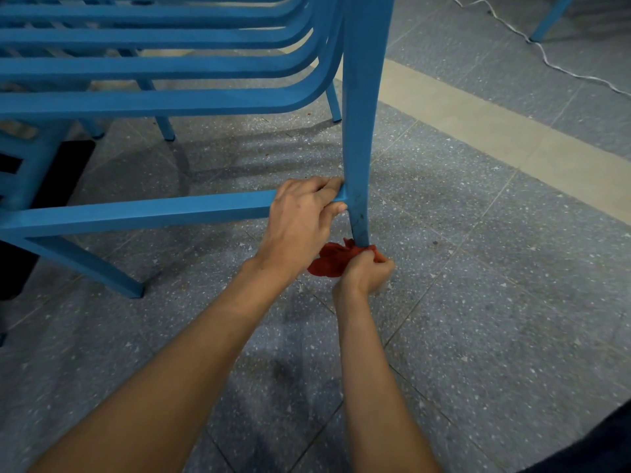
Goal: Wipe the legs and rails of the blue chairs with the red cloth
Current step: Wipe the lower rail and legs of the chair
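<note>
Just right of the frame's centre, the left hand (304,220) is curled round the low rail (136,213) where it meets the leg (358,131), I'd say to steady the blue chairs (153,66) stacked across the upper left. Below it the right hand (367,276) clutches the bunched red cloth (329,262) against the very foot of that leg, down by the speckled floor (478,302), likely the bottom of a wiping stroke; dark scuffs show just above the cloth

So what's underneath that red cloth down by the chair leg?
Speckled floor tiles show around the red cloth. The foot of the blue chair leg disappears into it, covered by the cloth and the right hand gripping it.
</note>
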`<state>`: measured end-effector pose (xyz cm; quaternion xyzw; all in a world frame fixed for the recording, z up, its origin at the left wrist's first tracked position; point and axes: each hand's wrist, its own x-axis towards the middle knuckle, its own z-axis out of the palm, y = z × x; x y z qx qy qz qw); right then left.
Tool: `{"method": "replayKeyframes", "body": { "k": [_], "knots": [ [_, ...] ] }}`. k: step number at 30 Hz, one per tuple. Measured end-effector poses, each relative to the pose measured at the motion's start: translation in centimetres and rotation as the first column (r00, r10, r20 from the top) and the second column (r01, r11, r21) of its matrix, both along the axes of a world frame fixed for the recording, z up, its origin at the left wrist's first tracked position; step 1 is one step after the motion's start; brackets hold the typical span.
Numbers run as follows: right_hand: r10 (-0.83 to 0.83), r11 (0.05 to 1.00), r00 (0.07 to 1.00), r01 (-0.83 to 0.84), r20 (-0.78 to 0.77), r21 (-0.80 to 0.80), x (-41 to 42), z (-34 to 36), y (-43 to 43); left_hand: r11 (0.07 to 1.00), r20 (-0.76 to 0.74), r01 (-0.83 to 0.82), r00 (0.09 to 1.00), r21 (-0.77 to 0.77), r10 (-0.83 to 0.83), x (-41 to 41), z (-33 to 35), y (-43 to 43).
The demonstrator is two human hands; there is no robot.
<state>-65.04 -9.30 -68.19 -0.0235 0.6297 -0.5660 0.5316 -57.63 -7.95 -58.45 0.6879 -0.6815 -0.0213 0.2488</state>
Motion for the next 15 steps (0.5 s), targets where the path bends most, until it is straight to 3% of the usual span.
{"method": "replayKeyframes", "body": {
  "k": [7, 15],
  "knots": [
    [0.060, 0.970, 0.988, -0.091, -0.141, -0.226, 0.7, 1.3, 1.5, 1.000, -0.013, -0.005, 1.000, -0.003, 0.005, -0.1, 0.0, 0.0],
    [0.108, 0.994, 0.984, -0.103, -0.144, 0.039, -0.2, 0.9, 0.2, 1.000, -0.005, 0.006, 1.000, -0.026, -0.007, 0.0, 0.0, 0.0]
  ]
}}
